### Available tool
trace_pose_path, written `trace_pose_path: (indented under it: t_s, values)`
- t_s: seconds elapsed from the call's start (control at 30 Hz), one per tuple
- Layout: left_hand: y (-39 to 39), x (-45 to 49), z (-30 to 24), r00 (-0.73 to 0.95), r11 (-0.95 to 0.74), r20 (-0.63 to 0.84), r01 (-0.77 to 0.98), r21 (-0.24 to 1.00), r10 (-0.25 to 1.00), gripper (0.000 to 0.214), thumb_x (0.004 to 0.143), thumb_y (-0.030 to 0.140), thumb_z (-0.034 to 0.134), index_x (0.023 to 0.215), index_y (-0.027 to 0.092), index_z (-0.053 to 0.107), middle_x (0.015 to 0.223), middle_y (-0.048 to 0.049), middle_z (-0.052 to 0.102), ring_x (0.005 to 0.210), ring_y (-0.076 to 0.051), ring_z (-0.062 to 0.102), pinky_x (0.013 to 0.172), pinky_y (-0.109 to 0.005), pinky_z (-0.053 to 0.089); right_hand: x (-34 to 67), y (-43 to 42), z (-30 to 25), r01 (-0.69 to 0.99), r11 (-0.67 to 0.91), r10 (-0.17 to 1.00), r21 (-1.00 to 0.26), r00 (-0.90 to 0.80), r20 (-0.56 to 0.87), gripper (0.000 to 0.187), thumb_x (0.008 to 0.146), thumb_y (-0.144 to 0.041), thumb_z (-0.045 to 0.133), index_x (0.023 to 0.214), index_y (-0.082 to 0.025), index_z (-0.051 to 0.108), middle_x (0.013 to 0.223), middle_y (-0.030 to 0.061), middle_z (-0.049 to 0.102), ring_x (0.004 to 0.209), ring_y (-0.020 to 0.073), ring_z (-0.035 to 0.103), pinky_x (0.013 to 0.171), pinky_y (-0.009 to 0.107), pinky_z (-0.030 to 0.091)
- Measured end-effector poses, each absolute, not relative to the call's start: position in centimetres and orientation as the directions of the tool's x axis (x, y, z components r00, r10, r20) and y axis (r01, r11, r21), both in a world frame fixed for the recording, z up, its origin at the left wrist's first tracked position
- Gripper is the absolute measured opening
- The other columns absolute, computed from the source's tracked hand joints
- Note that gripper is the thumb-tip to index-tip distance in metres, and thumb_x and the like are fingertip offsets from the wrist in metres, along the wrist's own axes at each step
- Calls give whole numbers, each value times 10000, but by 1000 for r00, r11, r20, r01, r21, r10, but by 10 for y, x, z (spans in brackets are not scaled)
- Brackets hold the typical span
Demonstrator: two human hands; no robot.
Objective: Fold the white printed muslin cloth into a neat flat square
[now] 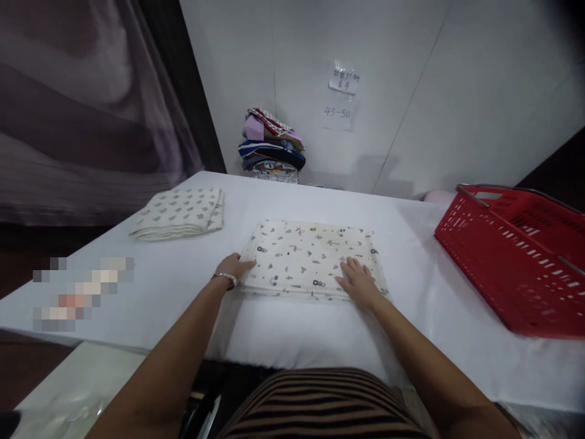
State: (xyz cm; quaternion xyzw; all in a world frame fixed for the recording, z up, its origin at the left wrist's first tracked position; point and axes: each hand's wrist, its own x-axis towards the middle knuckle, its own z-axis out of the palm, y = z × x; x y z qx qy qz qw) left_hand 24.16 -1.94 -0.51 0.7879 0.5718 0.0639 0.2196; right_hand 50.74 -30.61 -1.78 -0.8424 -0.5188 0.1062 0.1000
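A folded white cloth (297, 259) with small animal and plant prints lies flat on the white-covered table in front of me. My left hand (230, 267) is at its left edge, thumb on top and the other fingers partly hidden at the side, gripping the edge. On the right part of the cloth rests my right hand (359, 281), palm down with the fingers spread. Another folded cloth (183, 210), white with rows of small grey-green shapes, lies farther back to the left, apart from my hands.
A red plastic basket (512, 262) stands on the table (297, 332) at the right. Behind the table's far edge rises a stack of folded fabrics (273, 146). Handwritten paper notes (338, 113) hang on the wall. A blurred patch (82, 292) covers something at left.
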Motion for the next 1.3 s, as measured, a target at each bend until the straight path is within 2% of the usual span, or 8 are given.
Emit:
trace_pose_path:
  t_s: [0.13, 0.23, 0.33, 0.43, 0.53, 0.73, 0.97, 1.3]
  values:
    - [-31, 239, 1, 334, -233, -185, 878, 419, 924, 521, 707, 536, 581, 1064, 156, 594, 1059, -110, 656, 962, -263, 609, 787, -325, 468, 487, -302, -18, 883, -224, 955, -412, 283, 88, 483, 909, -437, 395, 1311, -187, 490, 1436, 102, 378, 1365, 246, 243, 1088, 470, 223]
    - [-49, 234, 0, 386, -367, 61, 803, 470, 921, 454, 774, 473, 539, 1109, 169, 578, 1157, -103, 610, 1031, -238, 572, 886, -342, 443, 469, -296, -23, 888, 28, 965, -458, 96, 246, 356, 906, -342, 441, 1187, -192, 601, 1282, 96, 558, 1275, 228, 407, 1046, 437, 325]
    - [-77, 231, -4, 552, -647, 340, 617, 448, 762, 312, 815, 405, 519, 1014, 192, 631, 1150, -81, 613, 1098, -218, 531, 981, -361, 390, 455, -290, -27, 890, 142, 946, -433, 7, 324, 288, 904, -303, 462, 1113, -216, 641, 1174, 77, 630, 1172, 223, 507, 988, 443, 386]
    - [-105, 232, -10, 720, -815, 402, 412, 408, 565, 233, 825, 396, 532, 900, 227, 675, 1082, -47, 652, 1119, -211, 519, 1005, -394, 366, 447, -284, -30, 905, 160, 927, -395, 0, 375, 263, 894, -302, 487, 1085, -225, 652, 1151, 81, 637, 1116, 224, 541, 943, 443, 416]
    - [-124, 236, -19, 788, -855, 384, 324, 404, 481, 204, 828, 377, 543, 878, 243, 688, 1060, -39, 666, 1117, -216, 522, 986, -418, 372, 443, -280, -32, 910, 168, 911, -378, 4, 413, 239, 890, -283, 496, 1037, -210, 669, 1089, 84, 659, 1036, 209, 574, 894, 403, 444]
    - [-129, 241, -31, 784, -833, 368, 321, 450, 501, 240, 858, 361, 489, 862, 242, 697, 993, -46, 678, 989, -191, 581, 907, -392, 427, 438, -280, -33, 913, 116, 903, -391, 67, 425, 231, 897, -245, 475, 1009, -192, 671, 1031, 70, 671, 984, 201, 571, 873, 377, 434]
    - [-130, 241, -32, 778, -853, 400, 321, 411, 485, 291, 889, 356, 432, 854, 229, 691, 957, -50, 682, 951, -187, 588, 879, -377, 438, 435, -282, -39, 900, 120, 882, -420, 97, 461, 248, 913, -259, 437, 1000, -200, 662, 1015, 80, 659, 962, 202, 559, 843, 372, 443]
    - [-148, 245, -34, 768, -858, 425, 308, 410, 479, 240, 877, 248, 425, 949, 217, 651, 1150, -75, 619, 1111, -204, 529, 955, -414, 426, 433, -285, -39, 903, 91, 904, -421, 103, 415, 266, 894, -266, 436, 1099, -208, 596, 1040, 91, 635, 991, 228, 540, 872, 397, 426]
